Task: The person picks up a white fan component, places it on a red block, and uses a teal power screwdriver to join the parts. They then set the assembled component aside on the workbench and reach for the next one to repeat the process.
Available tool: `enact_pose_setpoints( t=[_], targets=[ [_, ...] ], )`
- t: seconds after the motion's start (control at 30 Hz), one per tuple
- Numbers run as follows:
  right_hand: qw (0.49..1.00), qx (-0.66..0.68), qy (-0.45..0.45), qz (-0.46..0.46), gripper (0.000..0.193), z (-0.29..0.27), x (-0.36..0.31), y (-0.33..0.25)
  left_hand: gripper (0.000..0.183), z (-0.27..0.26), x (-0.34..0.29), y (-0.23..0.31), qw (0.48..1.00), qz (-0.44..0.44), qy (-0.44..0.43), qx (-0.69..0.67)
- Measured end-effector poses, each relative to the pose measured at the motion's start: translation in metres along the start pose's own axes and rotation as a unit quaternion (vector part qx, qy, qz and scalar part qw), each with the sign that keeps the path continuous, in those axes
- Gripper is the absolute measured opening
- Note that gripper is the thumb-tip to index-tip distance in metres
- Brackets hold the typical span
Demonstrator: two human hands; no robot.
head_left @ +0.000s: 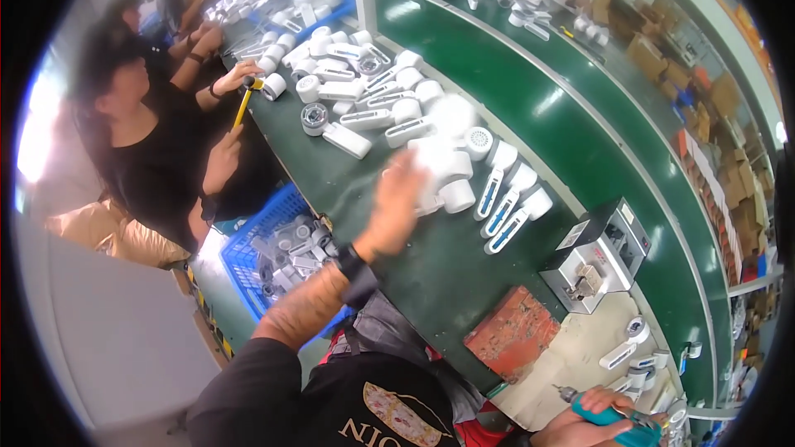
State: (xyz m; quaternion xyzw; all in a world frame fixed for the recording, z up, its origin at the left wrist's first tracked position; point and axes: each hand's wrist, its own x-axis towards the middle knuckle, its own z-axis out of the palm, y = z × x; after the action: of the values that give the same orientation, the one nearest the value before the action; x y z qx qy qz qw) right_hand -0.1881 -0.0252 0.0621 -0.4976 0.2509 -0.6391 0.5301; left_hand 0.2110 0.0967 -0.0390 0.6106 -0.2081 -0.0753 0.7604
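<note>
My left hand [397,203], with a black band at its wrist, reaches over the green table among white round-headed parts with handles. It is smeared by motion, and a blurred white part [451,120] lies at its fingertips; whether the fingers hold it I cannot tell. Just right of it, a white round head with a perforated face [479,142] sits by several white handles with blue strips [500,213]. At the lower right my right hand [598,414] is closed around a teal power screwdriver [633,430], its bit pointing left.
A metal-and-black box machine [598,257] stands right of a worn red board [513,334]. More white parts [638,356] lie near the right hand. A blue crate [240,261] of parts is at the left. Beside it, a co-worker holds a yellow-handled hammer [243,108]. A green conveyor [530,74] runs behind.
</note>
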Motion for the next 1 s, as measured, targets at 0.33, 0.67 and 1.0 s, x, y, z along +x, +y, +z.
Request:
enact_pose_setpoints(
  t=[0.33,0.67,1.0],
  targets=[
    [0.916,-0.393,0.086,0.018,0.073,-0.104,-0.077,0.044,0.069,-0.02,0.123,0.002,0.989,0.026,0.148,0.012],
    [0.983,-0.174,0.03,0.054,0.073,-0.05,-0.028,-0.006,0.029,0.252,-0.117,0.071,0.82,0.233,-0.522,0.027],
    [0.976,-0.202,0.053,0.056,0.084,-0.073,-0.051,-0.023,0.046,0.439,-0.228,-0.031,0.779,0.263,-0.51,0.253]
  ],
)
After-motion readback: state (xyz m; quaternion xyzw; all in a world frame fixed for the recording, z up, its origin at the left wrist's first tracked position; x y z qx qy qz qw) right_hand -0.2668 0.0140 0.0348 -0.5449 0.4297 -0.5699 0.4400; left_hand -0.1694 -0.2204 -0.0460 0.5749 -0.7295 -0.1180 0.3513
